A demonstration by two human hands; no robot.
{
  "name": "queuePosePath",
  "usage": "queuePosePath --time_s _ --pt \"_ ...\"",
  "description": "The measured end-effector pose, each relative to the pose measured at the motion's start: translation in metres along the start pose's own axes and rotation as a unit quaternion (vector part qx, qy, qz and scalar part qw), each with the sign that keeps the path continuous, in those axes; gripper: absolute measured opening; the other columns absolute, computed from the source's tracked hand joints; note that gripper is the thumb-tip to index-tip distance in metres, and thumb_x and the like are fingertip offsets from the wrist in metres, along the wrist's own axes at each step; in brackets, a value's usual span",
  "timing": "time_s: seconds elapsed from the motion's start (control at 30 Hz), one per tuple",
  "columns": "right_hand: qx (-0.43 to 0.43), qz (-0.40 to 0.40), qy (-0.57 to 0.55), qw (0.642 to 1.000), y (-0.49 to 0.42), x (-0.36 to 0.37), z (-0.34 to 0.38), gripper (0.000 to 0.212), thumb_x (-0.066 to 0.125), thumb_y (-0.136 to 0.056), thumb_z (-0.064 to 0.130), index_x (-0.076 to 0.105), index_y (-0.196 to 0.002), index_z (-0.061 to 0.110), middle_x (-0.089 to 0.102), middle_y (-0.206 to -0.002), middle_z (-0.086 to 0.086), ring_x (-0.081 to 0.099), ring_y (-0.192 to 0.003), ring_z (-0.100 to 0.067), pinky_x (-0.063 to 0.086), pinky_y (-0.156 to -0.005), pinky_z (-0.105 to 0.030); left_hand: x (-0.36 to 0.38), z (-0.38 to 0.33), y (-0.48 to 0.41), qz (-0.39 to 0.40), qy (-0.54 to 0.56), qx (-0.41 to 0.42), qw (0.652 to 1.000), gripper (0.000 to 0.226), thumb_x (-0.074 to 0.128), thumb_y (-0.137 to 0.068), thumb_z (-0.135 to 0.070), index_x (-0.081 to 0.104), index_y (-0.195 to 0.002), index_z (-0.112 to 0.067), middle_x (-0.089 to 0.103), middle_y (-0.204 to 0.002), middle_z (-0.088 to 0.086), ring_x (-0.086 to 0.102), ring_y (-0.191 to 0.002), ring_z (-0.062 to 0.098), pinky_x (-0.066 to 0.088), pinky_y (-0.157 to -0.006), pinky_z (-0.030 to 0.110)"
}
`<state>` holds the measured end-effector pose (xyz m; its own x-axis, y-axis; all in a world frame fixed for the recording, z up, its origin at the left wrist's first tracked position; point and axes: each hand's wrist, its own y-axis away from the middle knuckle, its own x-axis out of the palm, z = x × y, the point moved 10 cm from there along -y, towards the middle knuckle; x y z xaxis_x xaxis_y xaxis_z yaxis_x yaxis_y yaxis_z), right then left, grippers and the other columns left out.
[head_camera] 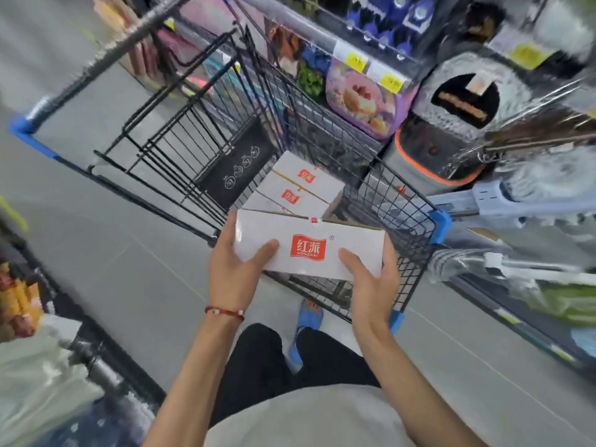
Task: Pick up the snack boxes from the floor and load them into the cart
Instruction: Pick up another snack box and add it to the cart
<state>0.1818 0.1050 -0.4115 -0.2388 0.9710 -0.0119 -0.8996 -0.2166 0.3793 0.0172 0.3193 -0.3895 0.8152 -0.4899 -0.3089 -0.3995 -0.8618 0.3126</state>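
Note:
A white snack box with a red logo is held flat in both hands over the near rim of the black wire cart. My left hand grips its left end, thumb on top. My right hand grips its right end, thumb also on top. Inside the cart basket lie two more white boxes with the same red logo, a far box and a nearer box, side by side on the bottom. The held box partly covers the nearer one.
Store shelves with packaged goods stand close on the cart's right. Grey floor stretches on the left. More goods sit at the lower left. My foot in a blue slipper is beside the cart's near corner.

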Motion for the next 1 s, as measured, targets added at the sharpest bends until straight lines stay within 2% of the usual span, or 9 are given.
queuePosePath --time_s 0.1,0.2,0.4,0.53,0.67,0.7,0.8,0.93,1.0 --pt "0.025 -0.042 0.002 0.999 -0.017 -0.004 -0.009 0.067 0.081 -0.085 0.008 0.056 -0.144 0.025 0.074 -0.121 0.007 0.07 -0.111 -0.009 0.061 -0.092 -0.029 0.028 -0.001 -0.032 0.059 -0.031 -0.007 0.998 0.067 0.082 -0.074 -0.033 0.055 -0.135 -0.033 0.068 -0.124 -0.012 0.066 -0.114 0.012 0.056 -0.097 0.046" --pt "0.038 -0.088 0.029 0.995 -0.027 -0.012 -0.02 0.066 0.083 -0.084 0.015 0.055 -0.143 0.029 0.073 -0.121 0.013 0.069 -0.113 -0.006 0.059 -0.099 -0.038 0.054 0.0 -0.053 0.113 -0.044 -0.017 0.992 0.074 0.082 -0.081 -0.022 0.047 -0.146 -0.024 0.066 -0.13 -0.007 0.065 -0.117 0.01 0.054 -0.101 0.044" --pt "0.085 -0.137 0.055 0.985 -0.028 -0.029 -0.044 0.067 0.082 -0.087 0.015 0.047 -0.143 0.029 0.065 -0.118 0.024 0.063 -0.107 0.013 0.054 -0.098 -0.018 0.11 0.02 -0.08 0.234 -0.09 -0.021 0.968 0.072 0.078 -0.085 -0.02 0.041 -0.147 -0.022 0.061 -0.137 -0.006 0.061 -0.122 0.008 0.049 -0.107 0.041" --pt "0.116 -0.173 0.074 0.975 -0.026 -0.043 -0.072 0.081 0.089 -0.08 0.02 0.044 -0.148 0.026 0.066 -0.131 0.013 0.063 -0.12 -0.003 0.055 -0.104 -0.028 0.139 0.038 -0.089 0.3 -0.154 -0.019 0.941 0.07 0.079 -0.085 -0.026 0.042 -0.144 -0.025 0.064 -0.129 -0.01 0.064 -0.115 0.008 0.052 -0.103 0.04" --pt "0.129 -0.193 0.103 0.967 -0.037 -0.062 -0.102 0.09 0.093 -0.075 0.024 0.043 -0.15 0.025 0.064 -0.131 0.011 0.061 -0.124 -0.01 0.054 -0.107 -0.04 0.168 0.056 -0.096 0.348 -0.237 0.012 0.907 0.07 0.078 -0.085 -0.025 0.041 -0.143 -0.016 0.059 -0.121 -0.01 0.063 -0.106 0.012 0.054 -0.08 0.009" --pt "0.13 -0.194 0.111 0.966 -0.041 -0.067 -0.109 0.093 0.093 -0.075 0.023 0.041 -0.152 0.024 0.062 -0.131 0.013 0.059 -0.125 -0.011 0.052 -0.11 -0.039 0.175 0.062 -0.098 0.36 -0.256 0.017 0.897 0.07 0.078 -0.084 -0.026 0.041 -0.143 -0.015 0.059 -0.122 -0.008 0.064 -0.105 0.015 0.055 -0.081 0.013" --pt "0.139 -0.19 0.129 0.963 -0.048 -0.076 -0.13 0.103 0.092 -0.076 0.023 0.031 -0.159 0.024 0.054 -0.142 0.012 0.05 -0.134 -0.013 0.045 -0.116 -0.042 0.193 0.08 -0.101 0.39 -0.298 0.026 0.871 0.07 0.079 -0.083 -0.027 0.043 -0.141 -0.016 0.059 -0.12 -0.005 0.064 -0.104 0.018 0.057 -0.094 0.04" --pt "0.152 -0.177 0.136 0.963 -0.053 -0.08 -0.161 0.116 0.092 -0.072 0.035 0.02 -0.163 0.03 0.036 -0.161 0.012 0.036 -0.148 -0.014 0.042 -0.118 -0.052 0.209 0.103 -0.103 0.407 -0.349 0.039 0.843 0.077 0.078 -0.085 -0.023 0.036 -0.149 -0.018 0.05 -0.126 -0.006 0.052 -0.107 0.012 0.052 -0.097 0.033" --pt "0.163 -0.16 0.161 0.96 -0.057 -0.08 -0.174 0.114 0.091 -0.076 0.03 0.018 -0.164 0.027 0.033 -0.164 0.007 0.032 -0.151 -0.015 0.034 -0.124 -0.048 0.214 0.118 -0.104 0.418 -0.367 0.036 0.83 0.073 0.078 -0.085 -0.023 0.04 -0.147 -0.021 0.054 -0.134 -0.001 0.054 -0.105 0.013 0.053 -0.091 0.027"
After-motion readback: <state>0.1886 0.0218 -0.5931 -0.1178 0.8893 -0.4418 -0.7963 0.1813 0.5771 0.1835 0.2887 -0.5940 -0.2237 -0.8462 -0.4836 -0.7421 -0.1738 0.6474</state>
